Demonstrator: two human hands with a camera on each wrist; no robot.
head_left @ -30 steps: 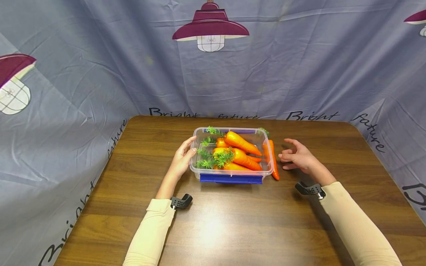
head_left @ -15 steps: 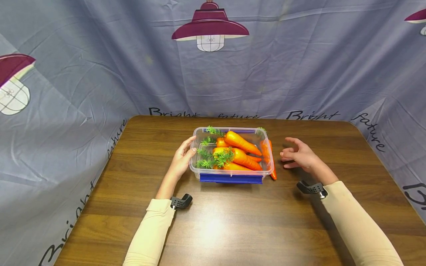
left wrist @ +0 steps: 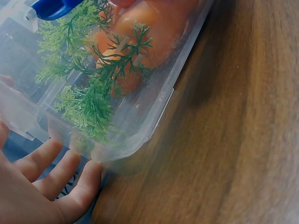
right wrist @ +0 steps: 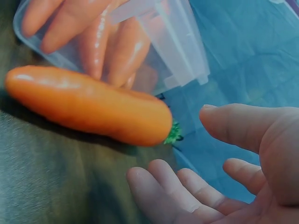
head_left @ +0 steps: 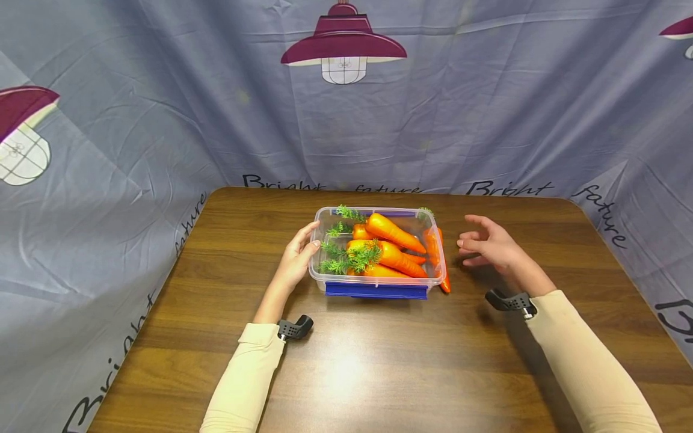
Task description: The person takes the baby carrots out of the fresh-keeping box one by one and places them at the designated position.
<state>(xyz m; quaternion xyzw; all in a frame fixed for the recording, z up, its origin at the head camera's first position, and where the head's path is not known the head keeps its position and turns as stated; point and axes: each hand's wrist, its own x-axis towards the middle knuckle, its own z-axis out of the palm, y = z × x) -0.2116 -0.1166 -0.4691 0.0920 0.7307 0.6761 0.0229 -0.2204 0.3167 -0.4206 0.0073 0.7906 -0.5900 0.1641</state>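
A clear plastic box point(head_left: 438, 264) with blue clips point(head_left: 376, 291) holds several orange carrots point(head_left: 397, 260) with green leafy tops, mostly toward its left end. My left hand point(head_left: 294, 260) touches the box's left end; in the left wrist view its fingertips point(left wrist: 88, 175) lie against the outer wall. One loose carrot point(right wrist: 88, 107) lies on the table along the box's right end, partly behind the clear wall in the head view. My right hand point(head_left: 494, 248) hovers just right of that carrot, fingers spread and loosely bent, holding nothing.
A brown wooden table point(head_left: 379, 361) carries everything. Its back edge meets a grey-blue curtain point(head_left: 346, 132) printed with lamps and lettering, which also hangs along both sides. A black wrist camera point(head_left: 295, 327) sits on each wrist.
The loose carrot has shifted slightly left, closer to the box's right end. My right hand has drawn a little to the right, away from it. My left hand and the box stay put.
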